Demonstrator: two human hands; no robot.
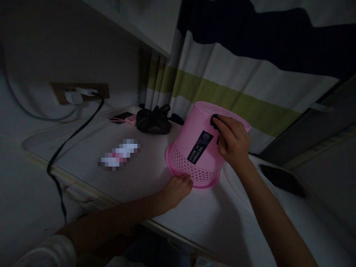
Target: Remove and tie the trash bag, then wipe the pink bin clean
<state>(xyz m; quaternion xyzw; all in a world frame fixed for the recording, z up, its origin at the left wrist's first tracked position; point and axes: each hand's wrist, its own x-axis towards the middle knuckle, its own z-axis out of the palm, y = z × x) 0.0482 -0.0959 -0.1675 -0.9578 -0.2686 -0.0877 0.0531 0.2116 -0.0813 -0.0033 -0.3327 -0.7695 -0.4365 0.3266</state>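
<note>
A pink plastic garbage bin (185,137) stands upside down and slightly tilted on the white desk (150,159), its wide rim on the desktop. Honeycomb holes ring the part near the rim, and a dark label is on its side. My left hand (178,189) is closed on the rim at the near side. My right hand (233,139) pinches a bunched black cloth (214,121) against the bin's upper side, above and right of the label. Most of the cloth is hidden behind my fingers.
Behind the bin lie a knotted black plastic bag (154,120) and a pink power bank (131,119). A pixelated item (119,155) is at left. A black cord (75,133) hangs from the wall socket (59,92). A dark flat object (282,180) lies at right, before the curtain (239,89).
</note>
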